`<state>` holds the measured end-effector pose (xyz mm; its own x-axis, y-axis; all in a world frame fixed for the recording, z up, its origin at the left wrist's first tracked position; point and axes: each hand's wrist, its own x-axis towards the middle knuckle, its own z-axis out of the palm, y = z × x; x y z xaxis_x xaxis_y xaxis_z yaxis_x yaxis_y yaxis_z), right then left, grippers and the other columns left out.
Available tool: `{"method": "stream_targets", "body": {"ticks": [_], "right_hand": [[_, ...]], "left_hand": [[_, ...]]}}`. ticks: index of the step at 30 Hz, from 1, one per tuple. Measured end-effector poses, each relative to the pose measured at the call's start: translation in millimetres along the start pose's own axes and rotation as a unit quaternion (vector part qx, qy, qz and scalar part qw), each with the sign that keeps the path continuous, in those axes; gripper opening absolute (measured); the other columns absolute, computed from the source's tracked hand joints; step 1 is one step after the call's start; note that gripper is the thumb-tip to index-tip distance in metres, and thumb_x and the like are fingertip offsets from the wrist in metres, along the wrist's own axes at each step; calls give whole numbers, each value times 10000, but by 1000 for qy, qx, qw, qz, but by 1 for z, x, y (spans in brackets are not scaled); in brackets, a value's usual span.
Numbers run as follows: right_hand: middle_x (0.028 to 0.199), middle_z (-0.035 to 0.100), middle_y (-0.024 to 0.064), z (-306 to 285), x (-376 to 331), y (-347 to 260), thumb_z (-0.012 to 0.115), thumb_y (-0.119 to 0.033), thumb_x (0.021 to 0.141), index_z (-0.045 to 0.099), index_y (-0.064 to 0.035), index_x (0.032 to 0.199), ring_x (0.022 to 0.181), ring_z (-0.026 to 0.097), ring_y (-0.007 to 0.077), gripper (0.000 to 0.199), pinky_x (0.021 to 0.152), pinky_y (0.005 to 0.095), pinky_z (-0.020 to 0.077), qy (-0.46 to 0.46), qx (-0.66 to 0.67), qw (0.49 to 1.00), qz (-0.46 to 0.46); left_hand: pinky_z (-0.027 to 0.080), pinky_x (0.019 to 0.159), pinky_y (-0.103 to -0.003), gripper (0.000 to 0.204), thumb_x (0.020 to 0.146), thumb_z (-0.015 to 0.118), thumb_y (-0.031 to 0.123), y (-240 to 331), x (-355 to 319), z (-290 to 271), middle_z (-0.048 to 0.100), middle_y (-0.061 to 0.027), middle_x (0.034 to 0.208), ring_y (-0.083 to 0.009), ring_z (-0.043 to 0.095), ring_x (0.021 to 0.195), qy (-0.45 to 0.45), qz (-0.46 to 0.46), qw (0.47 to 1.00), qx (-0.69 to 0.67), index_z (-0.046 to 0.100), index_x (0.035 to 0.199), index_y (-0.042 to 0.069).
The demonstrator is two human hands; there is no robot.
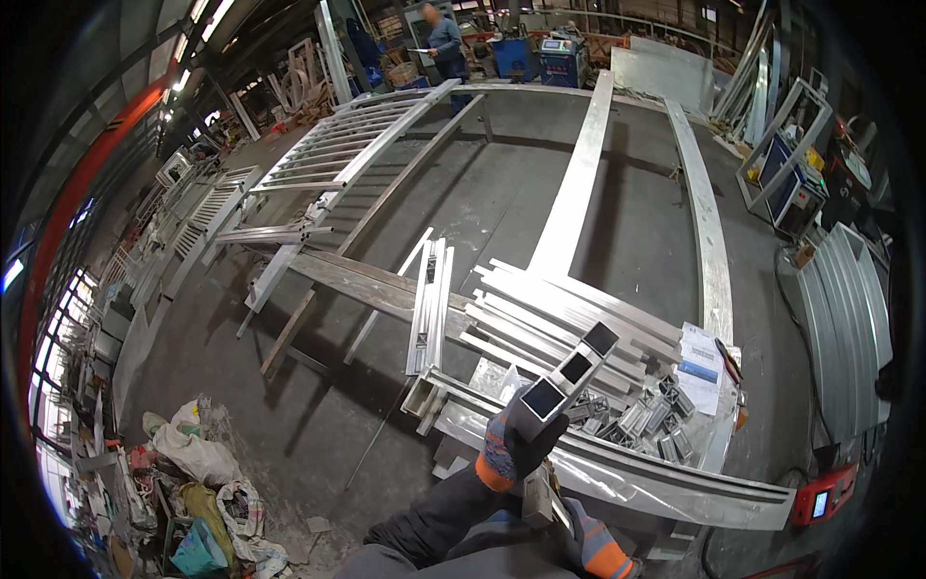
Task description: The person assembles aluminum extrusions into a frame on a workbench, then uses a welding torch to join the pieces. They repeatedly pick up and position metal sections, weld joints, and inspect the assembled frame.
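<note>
My left hand [495,457], in a grey and orange work glove with a dark palm, is closed round the nearest of a row of square metal tubes [552,381]. Several open square ends of these tubes face up toward me. Low in the picture is my right hand [600,550], gloved the same way, its fingers bent against a small metal piece [538,504] just below the left hand. The kind of that piece cannot be made out, and the right fingertips are partly hidden. Short cut metal sections [656,415] lie heaped just beyond the tubes.
Long aluminium bars [579,309] lie on the bench frame ahead, with a printed paper sheet [701,372] to their right. A slatted railing panel [347,145] rests far left. Sacks [198,444] lie at lower left, a red device [825,497] at lower right. Another person [444,41] stands far back.
</note>
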<state>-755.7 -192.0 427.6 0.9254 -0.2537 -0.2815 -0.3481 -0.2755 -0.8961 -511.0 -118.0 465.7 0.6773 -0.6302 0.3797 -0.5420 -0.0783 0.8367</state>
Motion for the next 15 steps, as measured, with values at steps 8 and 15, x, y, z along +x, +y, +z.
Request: {"method": "stream_targets", "body": {"ticks": [8, 15], "right_hand": [[1056, 740, 249, 6, 17, 0, 640, -270, 1034, 511, -65, 1461, 994, 698, 458, 491, 838, 533, 542, 4, -78, 997, -22], [1080, 729, 250, 14, 32, 13, 635, -266, 1030, 510, -65, 1465, 1017, 686, 462, 495, 856, 543, 534, 9, -131, 990, -58]], "left_hand": [[591, 821, -413, 429, 921, 822, 196, 11, 3, -3, 739, -163, 1075, -334, 744, 979, 26, 24, 999, -18, 654, 1278, 26], [599, 806, -411, 369, 928, 810, 164, 5, 0, -2, 742, -163, 1041, -350, 750, 948, 1, -27, 999, -36, 656, 1237, 33]]}}
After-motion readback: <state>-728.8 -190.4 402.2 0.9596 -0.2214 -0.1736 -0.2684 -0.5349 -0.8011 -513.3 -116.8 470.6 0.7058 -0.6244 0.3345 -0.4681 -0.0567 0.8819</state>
